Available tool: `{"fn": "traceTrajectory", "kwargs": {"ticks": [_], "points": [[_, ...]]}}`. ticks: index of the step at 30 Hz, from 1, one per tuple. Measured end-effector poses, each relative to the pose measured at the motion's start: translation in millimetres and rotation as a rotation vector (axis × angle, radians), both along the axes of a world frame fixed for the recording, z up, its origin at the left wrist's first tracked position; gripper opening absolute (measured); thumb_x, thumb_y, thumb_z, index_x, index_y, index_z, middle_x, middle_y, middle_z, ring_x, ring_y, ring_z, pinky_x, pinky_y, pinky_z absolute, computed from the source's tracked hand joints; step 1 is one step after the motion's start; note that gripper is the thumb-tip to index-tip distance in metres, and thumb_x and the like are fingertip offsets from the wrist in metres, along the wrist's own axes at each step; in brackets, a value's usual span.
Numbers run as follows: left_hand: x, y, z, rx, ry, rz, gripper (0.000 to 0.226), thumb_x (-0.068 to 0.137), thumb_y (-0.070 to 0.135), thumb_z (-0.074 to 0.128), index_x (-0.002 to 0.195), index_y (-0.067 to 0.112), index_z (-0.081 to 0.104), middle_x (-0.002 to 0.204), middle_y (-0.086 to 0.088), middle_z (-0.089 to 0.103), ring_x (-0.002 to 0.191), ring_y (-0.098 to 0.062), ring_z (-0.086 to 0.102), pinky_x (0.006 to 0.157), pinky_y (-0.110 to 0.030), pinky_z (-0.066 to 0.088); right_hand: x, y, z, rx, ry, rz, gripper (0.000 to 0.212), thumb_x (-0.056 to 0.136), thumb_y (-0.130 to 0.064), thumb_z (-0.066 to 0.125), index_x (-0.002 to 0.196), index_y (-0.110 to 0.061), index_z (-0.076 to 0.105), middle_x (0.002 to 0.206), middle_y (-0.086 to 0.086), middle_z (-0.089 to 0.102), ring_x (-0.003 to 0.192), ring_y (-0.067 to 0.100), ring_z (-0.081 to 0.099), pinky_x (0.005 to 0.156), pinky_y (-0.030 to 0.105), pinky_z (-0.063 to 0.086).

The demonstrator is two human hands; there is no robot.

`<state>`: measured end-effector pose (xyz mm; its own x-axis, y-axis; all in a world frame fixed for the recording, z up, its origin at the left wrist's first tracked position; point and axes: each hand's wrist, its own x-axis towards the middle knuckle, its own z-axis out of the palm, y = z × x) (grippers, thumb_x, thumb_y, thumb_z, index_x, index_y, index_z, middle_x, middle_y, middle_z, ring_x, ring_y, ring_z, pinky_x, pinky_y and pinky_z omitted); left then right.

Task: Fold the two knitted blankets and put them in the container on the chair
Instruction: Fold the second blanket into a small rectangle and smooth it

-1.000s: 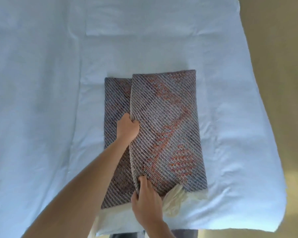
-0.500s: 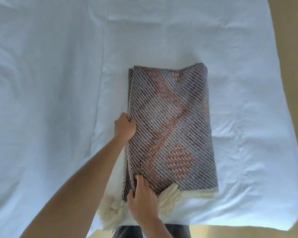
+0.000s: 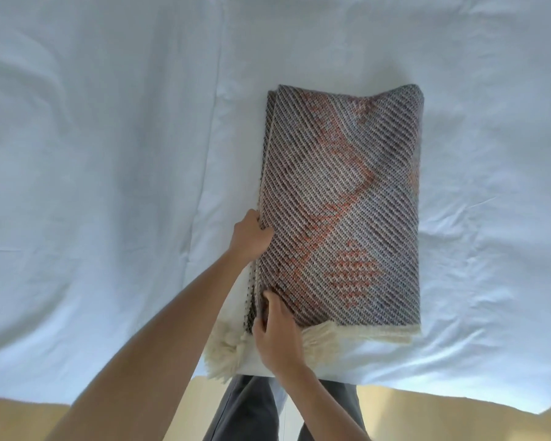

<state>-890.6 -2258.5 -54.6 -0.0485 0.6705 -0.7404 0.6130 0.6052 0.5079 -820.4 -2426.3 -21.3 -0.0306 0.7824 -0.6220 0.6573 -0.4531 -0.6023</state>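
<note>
A pale blue-white sheet (image 3: 109, 154) covers nearly the whole view, spread over a flat surface and creased with long folds and small wrinkles. Its near edge runs across the bottom, and below it lies a tan floor (image 3: 458, 415).

On the sheet, right of the middle and close to the near edge, lies 1 knitted blanket (image 3: 347, 202), folded into a thick upright rectangle of several stacked layers. Its top face shows fine diagonal ribs in grey, blue and white, with an orange-red band running from the far end down to a diamond-like patch near the person. The far end is a rounded fold. The left side shows the stacked edges of the layers (how many layers, I cannot tell).

The person stands at the near edge, grey trousers (image 3: 242, 412) showing below the sheet, and both bare forearms reach up from the bottom left.

The left hand (image 3: 250, 238) is clenched on the blanket's left side about halfway along, fingers curled under the upper layer's edge. The right hand (image 3: 279, 338) sits at the near left corner, fingertips pressed on top and thumb at the side, pinching the layered edge there.

A cream fringe (image 3: 363, 334) trims the blanket's near end, and a thicker tuft of it spills off the corner beside the right wrist, reaching the sheet's edge.
</note>
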Motion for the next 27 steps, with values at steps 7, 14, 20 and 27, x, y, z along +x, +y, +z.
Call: {"fn": "traceTrajectory", "kwargs": {"ticks": [7, 14, 20, 27], "points": [[-18, -95, -9, -0.098, 0.008, -0.118, 0.011, 0.083, 0.032, 0.057, 0.086, 0.024, 0.051, 0.077, 0.01, 0.056, 0.072, -0.013, 0.055, 0.053, -0.018, 0.036, 31, -6, -8, -0.023, 0.023, -0.037, 0.041, 0.092, -0.01, 0.046, 0.132, -0.019, 0.044, 0.118, -0.002, 0.056, 0.103, 0.011, 0.056, 0.085, 0.027, 0.049], [-32, -171, -11, -0.146, 0.172, -0.396, 0.041, 0.082, 0.021, 0.055, 0.122, 0.016, 0.048, 0.093, -0.004, 0.066, 0.084, -0.024, 0.064, 0.067, -0.031, 0.051, 68, -1, -8, 0.017, -0.071, 0.0, 0.034, 0.092, -0.011, 0.048, 0.125, -0.016, 0.051, 0.12, -0.001, 0.056, 0.102, 0.009, 0.054, 0.088, 0.026, 0.048], [-46, -162, -2, -0.173, 0.247, -0.492, 0.019, 0.078, 0.013, 0.056, 0.097, 0.016, 0.053, 0.102, -0.004, 0.064, 0.09, -0.022, 0.06, 0.065, -0.029, 0.045, 85, 3, -8, 0.007, -0.123, 0.071, 0.035, 0.093, -0.011, 0.046, 0.128, -0.014, 0.049, 0.128, 0.001, 0.05, 0.111, 0.014, 0.053, 0.092, 0.03, 0.047], [-19, -110, -1, -0.192, 0.122, -0.135, 0.025, 0.08, 0.027, 0.054, 0.101, 0.014, 0.049, 0.087, 0.002, 0.056, 0.075, -0.011, 0.055, 0.057, -0.025, 0.041, 92, 33, -15, 0.061, -0.171, 0.146, 0.033, 0.092, -0.011, 0.044, 0.125, -0.015, 0.05, 0.124, 0.0, 0.051, 0.108, 0.013, 0.052, 0.089, 0.026, 0.047]]}}
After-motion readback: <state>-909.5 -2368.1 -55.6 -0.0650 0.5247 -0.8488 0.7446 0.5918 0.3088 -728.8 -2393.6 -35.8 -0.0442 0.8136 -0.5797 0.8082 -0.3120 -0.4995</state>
